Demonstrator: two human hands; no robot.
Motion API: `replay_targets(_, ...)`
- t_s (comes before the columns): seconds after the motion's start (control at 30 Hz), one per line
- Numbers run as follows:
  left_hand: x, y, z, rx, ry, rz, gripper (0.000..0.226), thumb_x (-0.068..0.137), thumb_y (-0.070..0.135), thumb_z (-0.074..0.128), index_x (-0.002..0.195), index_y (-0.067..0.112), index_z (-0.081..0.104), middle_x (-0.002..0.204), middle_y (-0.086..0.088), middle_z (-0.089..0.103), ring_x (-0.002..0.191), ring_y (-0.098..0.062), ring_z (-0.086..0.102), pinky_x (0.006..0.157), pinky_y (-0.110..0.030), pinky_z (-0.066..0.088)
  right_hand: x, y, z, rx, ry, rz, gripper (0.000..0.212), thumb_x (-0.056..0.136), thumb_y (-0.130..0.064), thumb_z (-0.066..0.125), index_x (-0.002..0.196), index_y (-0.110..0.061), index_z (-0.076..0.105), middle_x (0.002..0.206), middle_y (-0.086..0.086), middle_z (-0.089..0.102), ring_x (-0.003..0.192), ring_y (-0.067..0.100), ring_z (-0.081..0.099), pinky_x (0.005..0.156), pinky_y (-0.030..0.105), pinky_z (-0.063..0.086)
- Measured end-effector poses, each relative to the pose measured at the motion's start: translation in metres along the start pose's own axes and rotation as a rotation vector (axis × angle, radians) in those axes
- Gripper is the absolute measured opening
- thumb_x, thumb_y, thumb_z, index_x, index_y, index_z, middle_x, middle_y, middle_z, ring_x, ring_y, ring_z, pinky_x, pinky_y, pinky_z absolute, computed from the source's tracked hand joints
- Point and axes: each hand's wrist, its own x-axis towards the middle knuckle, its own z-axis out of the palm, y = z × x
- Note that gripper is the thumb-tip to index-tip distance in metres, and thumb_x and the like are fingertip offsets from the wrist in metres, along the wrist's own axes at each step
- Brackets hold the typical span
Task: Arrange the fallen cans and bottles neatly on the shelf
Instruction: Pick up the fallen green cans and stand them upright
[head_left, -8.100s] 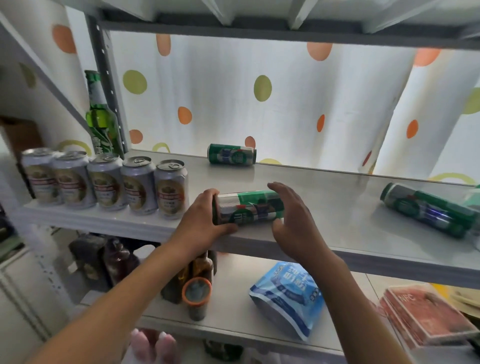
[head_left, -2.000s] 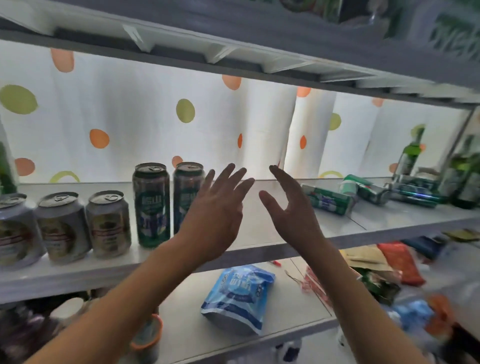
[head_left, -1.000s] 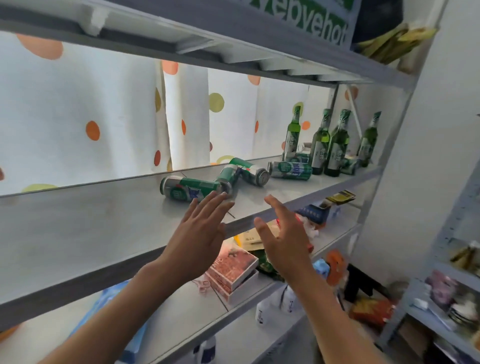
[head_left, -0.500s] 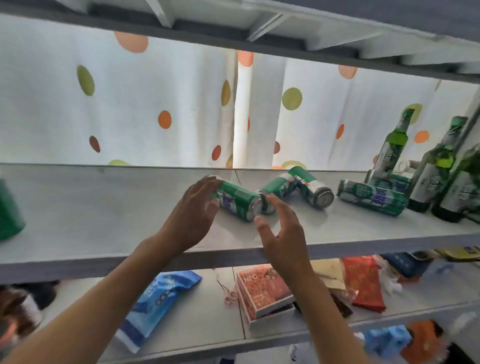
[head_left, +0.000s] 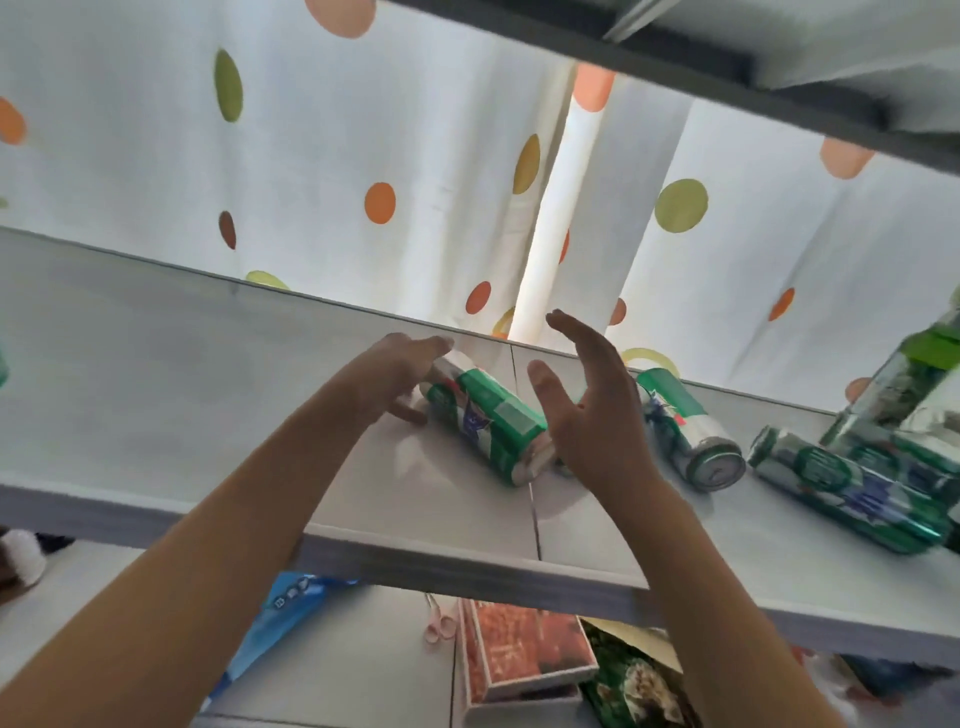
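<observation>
A green and white can (head_left: 488, 426) lies on its side on the grey shelf (head_left: 156, 395), near the middle. My left hand (head_left: 400, 374) touches the can's far end with spread, relaxed fingers. My right hand (head_left: 592, 405) is open just beside the can's near end, palm facing it; I cannot tell whether it touches. A second fallen can (head_left: 685, 431) lies right of my right hand. A third fallen can (head_left: 852, 488) lies farther right. A green bottle (head_left: 904, 384) stands at the right edge.
A dotted white curtain (head_left: 363, 156) hangs behind the shelf. An upper shelf (head_left: 779, 52) is overhead. On the lower shelf lie a blue pouch (head_left: 280, 613), pink scissors (head_left: 439, 623), a red box (head_left: 524, 654) and a green packet (head_left: 634, 686).
The view has closed in on the fallen cans. My left hand stays at the nearest can's far end, and my right hand has risen beside its near end.
</observation>
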Motion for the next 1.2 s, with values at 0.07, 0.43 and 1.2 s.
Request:
replay_targets(0.07,0.008,0.001,0.003,0.014,-0.002,-0.015,0.039,0.086,0.048,0.065,0.098,0.011,0.064,0.112,-0.017,0.058,0.095,-0.029,0.056,0.061,-0.042,0.061,0.014,0.003,0.0,0.009,-0.001,-0.022,0.043,0.096,-0.031,0.059,0.137,-0.035,0.048,0.128,-0.029,0.039,0.118,-0.014,0.031,0.088,-0.006,0.014)
replay_targets(0.43,-0.003,0.013,0.02,0.072,0.13,-0.065,0.037,0.071,0.034,0.084,0.083,0.005,0.065,0.099,-0.017,0.063,0.078,-0.023,0.066,0.062,-0.037,0.061,0.03,0.025,-0.004,0.17,-0.103,-0.056,0.042,0.096,-0.03,0.059,0.137,-0.031,0.049,0.142,-0.013,0.05,0.118,-0.003,0.039,0.103,0.025,0.035)
replay_targets(1.2,-0.142,0.065,0.052,0.645,0.904,0.223,0.069,0.055,0.064,0.081,0.102,0.014,0.068,0.098,0.002,0.069,0.085,-0.016,0.064,0.073,-0.031,0.055,-0.005,0.021,-0.018,0.574,-0.529,-0.123,0.068,0.069,-0.046,0.083,0.129,-0.032,0.055,0.122,-0.015,0.061,0.103,0.006,0.06,0.084,0.027,0.056)
